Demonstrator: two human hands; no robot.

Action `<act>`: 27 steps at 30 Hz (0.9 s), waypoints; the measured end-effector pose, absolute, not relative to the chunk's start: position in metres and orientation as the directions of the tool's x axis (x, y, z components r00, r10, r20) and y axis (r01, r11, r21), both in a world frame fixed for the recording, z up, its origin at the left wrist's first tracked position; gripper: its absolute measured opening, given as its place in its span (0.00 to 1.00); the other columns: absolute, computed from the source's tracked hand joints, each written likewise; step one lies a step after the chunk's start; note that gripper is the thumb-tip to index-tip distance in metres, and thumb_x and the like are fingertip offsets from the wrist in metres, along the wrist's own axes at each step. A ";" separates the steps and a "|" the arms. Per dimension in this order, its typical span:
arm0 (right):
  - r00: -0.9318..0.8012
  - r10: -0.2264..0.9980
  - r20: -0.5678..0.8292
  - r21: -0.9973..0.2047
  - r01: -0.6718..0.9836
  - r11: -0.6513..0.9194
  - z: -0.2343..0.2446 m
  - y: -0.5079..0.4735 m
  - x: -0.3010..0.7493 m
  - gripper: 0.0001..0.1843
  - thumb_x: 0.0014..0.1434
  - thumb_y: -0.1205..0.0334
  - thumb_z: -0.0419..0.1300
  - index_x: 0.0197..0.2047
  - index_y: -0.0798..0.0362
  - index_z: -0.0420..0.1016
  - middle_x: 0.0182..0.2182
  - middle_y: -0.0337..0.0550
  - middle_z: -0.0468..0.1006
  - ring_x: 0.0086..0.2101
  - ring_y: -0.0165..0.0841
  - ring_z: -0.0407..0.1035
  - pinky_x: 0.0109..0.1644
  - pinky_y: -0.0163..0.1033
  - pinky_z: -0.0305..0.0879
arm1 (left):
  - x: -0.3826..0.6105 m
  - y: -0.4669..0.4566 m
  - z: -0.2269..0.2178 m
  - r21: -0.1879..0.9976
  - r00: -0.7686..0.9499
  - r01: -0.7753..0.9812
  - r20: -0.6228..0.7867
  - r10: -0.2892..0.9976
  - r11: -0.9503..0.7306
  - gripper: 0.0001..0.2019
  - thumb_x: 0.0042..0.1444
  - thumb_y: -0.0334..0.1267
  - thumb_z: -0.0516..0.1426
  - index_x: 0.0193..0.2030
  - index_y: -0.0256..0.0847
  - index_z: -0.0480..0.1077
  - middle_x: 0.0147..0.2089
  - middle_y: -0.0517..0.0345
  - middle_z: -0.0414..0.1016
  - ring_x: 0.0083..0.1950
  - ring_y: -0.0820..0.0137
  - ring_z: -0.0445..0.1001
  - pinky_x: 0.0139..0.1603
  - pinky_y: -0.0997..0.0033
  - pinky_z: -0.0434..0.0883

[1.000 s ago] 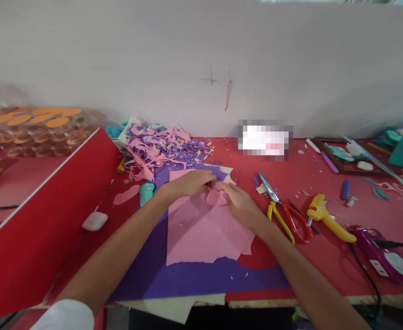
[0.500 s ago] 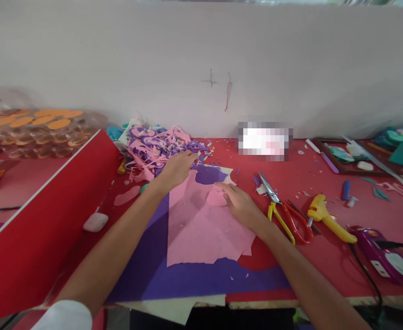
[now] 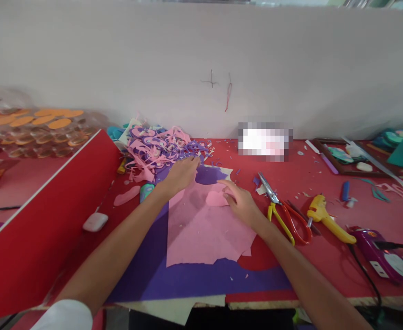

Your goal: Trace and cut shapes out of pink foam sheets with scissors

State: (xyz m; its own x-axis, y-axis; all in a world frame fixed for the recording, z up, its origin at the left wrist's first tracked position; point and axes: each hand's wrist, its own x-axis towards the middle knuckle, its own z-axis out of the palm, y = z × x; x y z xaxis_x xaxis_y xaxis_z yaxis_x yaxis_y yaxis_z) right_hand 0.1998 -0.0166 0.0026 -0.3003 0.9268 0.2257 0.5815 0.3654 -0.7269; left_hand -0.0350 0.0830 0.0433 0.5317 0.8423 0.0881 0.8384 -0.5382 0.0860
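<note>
We have one pink cut-out [image 3: 214, 199] seemingly done, lying on the pink foam sheet [image 3: 204, 236], much of which looks unused. Right of sheet's middle: our right hand [image 3: 241, 201], loosely open; far left: our left hand [image 3: 180, 175], grip unclear.

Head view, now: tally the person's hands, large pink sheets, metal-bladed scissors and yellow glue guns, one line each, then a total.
Hands: 2, the left hand and the right hand
Large pink sheet: 1
Metal-bladed scissors: 1
Yellow glue gun: 1
Total: 5
</note>
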 end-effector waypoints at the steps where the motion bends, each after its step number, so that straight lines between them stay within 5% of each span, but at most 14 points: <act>1: -0.278 0.930 0.242 -0.749 0.555 0.361 0.003 -0.014 0.198 0.23 0.68 0.65 0.53 0.65 0.47 0.68 0.47 0.47 0.82 0.47 0.40 0.77 0.54 0.47 0.70 | -0.033 0.083 0.048 0.117 0.520 0.840 0.098 0.848 -0.529 0.13 0.66 0.27 0.48 0.53 0.36 0.68 0.51 0.43 0.77 0.50 0.61 0.76 0.47 0.65 0.68; 7: -0.130 0.917 0.376 -0.731 0.567 0.380 -0.002 -0.003 0.200 0.26 0.65 0.68 0.53 0.65 0.46 0.67 0.59 0.49 0.76 0.56 0.43 0.70 0.61 0.53 0.66 | -0.015 0.061 0.066 0.246 0.595 0.773 0.037 0.803 -0.585 0.14 0.71 0.38 0.46 0.45 0.39 0.72 0.43 0.49 0.79 0.43 0.63 0.77 0.42 0.66 0.68; 14: -0.087 0.910 0.405 -0.675 0.643 0.362 -0.001 -0.007 0.207 0.18 0.65 0.68 0.52 0.55 0.49 0.73 0.50 0.51 0.80 0.52 0.45 0.72 0.58 0.54 0.68 | -0.005 0.029 0.036 0.181 0.681 0.720 0.003 0.732 -0.670 0.10 0.68 0.39 0.51 0.45 0.36 0.70 0.47 0.44 0.75 0.49 0.58 0.75 0.47 0.62 0.69; 21: -0.028 0.902 0.430 -0.690 0.634 0.349 0.008 -0.009 0.211 0.17 0.64 0.70 0.51 0.51 0.48 0.74 0.47 0.49 0.81 0.49 0.44 0.73 0.55 0.53 0.69 | -0.009 0.032 0.032 0.525 0.582 0.710 -0.062 0.811 -0.469 0.07 0.65 0.38 0.53 0.48 0.42 0.66 0.42 0.53 0.78 0.41 0.64 0.77 0.40 0.68 0.67; 27: 0.055 0.897 0.439 -0.717 0.623 0.312 0.011 -0.004 0.226 0.15 0.65 0.69 0.51 0.49 0.50 0.74 0.43 0.49 0.81 0.46 0.43 0.75 0.53 0.52 0.69 | -0.011 0.036 0.033 0.464 0.531 0.765 -0.062 0.845 -0.447 0.11 0.65 0.37 0.51 0.53 0.42 0.68 0.40 0.53 0.79 0.40 0.64 0.77 0.38 0.68 0.65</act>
